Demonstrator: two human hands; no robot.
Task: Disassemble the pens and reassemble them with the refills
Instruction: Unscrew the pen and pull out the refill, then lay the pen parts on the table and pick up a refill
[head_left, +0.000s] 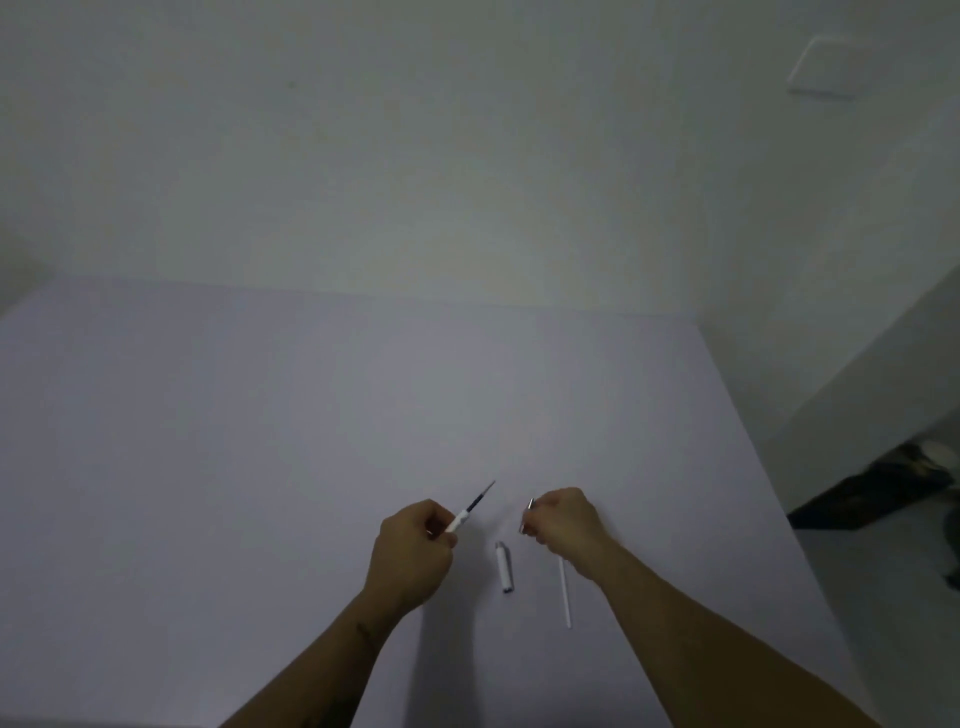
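- Pale walls back a plain, light-coloured counter (260, 441); all work sits near its 6 o'clock edge.
- Left hand (413, 551): fingers clenched around a white pen barrel (457, 521), with the dark refill (480, 496) projecting from it toward 1 o'clock.
- Right hand (563, 519): fingers pinched on a small metallic part (526, 514), probably the tip cone; its exact identity cannot be confirmed.
- On the counter between the hands, toward 6 o'clock: a short white pen section (505, 567). Just beside it at 3 o'clock lies a thin white rod (564, 592), likely a spare refill, partly under the right wrist.
- Step in hand, as judged: tip removed, refill to be withdrawn.
- Procedure: hold the barrel steady, pull the refill straight along its axis, avoid bending.
- Set the small part down near the loose pieces, clear of the counter edge, so that it cannot roll off.
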